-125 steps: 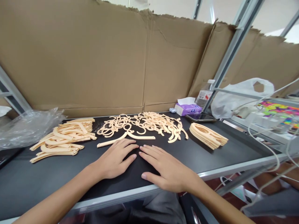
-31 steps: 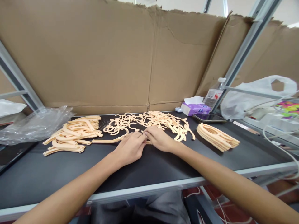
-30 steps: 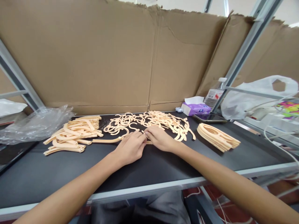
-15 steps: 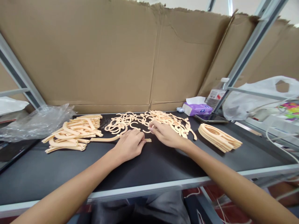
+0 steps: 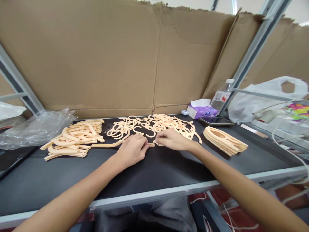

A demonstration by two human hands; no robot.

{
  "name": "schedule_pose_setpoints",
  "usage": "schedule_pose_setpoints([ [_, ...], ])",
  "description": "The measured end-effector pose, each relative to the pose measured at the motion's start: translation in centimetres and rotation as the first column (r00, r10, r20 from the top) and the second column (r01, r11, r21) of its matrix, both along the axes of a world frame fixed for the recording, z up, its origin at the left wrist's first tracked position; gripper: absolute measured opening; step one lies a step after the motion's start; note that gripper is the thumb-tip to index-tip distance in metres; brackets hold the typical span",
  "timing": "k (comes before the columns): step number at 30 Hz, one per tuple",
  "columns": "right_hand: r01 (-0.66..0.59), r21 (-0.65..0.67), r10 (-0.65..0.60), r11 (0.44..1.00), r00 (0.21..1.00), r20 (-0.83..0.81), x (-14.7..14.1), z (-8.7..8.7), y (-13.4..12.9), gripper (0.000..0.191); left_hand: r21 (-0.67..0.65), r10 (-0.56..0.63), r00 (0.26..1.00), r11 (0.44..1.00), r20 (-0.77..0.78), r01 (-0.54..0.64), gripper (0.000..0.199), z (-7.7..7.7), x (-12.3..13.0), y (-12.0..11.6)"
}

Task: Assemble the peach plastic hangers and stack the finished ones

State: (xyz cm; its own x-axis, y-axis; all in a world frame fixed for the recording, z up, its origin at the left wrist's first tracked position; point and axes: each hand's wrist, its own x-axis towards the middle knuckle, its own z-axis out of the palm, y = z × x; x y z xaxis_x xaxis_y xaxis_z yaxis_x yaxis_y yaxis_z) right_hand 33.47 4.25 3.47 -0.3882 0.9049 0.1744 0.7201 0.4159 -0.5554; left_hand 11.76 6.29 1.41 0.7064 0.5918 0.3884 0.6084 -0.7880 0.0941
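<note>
My left hand is closed over a beige plastic hanger piece, whose tip sticks out past my thumb. A longer beige arm comes out on the other side of that hand; whether it is the same piece is hidden. Fingertips of my right hand pinch a small curved beige part, apparently a hook, right beside that tip. Whether the two touch, I cannot tell. Behind both hands lies a loose heap of beige hooks. Left of them is a pile of hanger arms.
A stack of beige hanger pieces lies at the right on the black table. Behind it are a phone, a purple tissue pack and a bottle. Clear plastic wrap lies left; a cardboard wall stands behind.
My right hand has come down and toward my left hand, with a hook now visible at its fingertips. My left hand stays on the hanger piece. The view has shifted slightly.
</note>
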Motion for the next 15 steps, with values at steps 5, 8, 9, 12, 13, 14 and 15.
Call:
schedule_pose_setpoints([
  [5, -0.006, 0.026, 0.005, 1.0, 0.999, 0.046, -0.05, -0.08, 0.08, 0.024, -0.006, 0.0, 1.0, 1.0, 0.01, 0.0, 0.014, 0.01, 0.02, 0.01],
  [8, -0.009, 0.036, 0.006, 0.999, 0.997, 0.083, -0.11, -0.05, 0.07, 0.024, -0.009, -0.001, 1.0, 1.0, 0.013, 0.001, 0.014, 0.08, 0.04, -0.03],
  [9, -0.01, 0.046, 0.005, 0.999, 0.995, 0.096, -0.1, -0.03, 0.05, 0.024, -0.011, -0.002, 1.0, 1.0, 0.014, 0.002, 0.014, 0.1, 0.04, -0.03],
  [12, -0.001, 0.091, -0.012, 0.996, 0.99, 0.139, -0.01, 0.06, -0.04, 0.023, -0.016, -0.007, 1.0, 1.0, 0.016, 0.007, 0.014, 0.04, 0.02, 0.03],
  [13, 0.0, 0.1, -0.015, 0.995, 0.989, 0.149, 0.04, 0.08, -0.06, 0.024, -0.018, -0.009, 1.0, 1.0, 0.017, 0.009, 0.014, 0.0, 0.0, 0.06],
  [14, -0.002, 0.102, -0.014, 0.995, 0.988, 0.156, 0.09, 0.08, -0.06, 0.025, -0.019, -0.01, 1.0, 1.0, 0.018, 0.011, 0.014, -0.04, -0.01, 0.1],
  [15, -0.008, 0.096, -0.007, 0.995, 0.987, 0.159, 0.14, 0.08, -0.05, 0.027, -0.02, -0.011, 1.0, 1.0, 0.019, 0.012, 0.014, -0.07, -0.02, 0.13],
])
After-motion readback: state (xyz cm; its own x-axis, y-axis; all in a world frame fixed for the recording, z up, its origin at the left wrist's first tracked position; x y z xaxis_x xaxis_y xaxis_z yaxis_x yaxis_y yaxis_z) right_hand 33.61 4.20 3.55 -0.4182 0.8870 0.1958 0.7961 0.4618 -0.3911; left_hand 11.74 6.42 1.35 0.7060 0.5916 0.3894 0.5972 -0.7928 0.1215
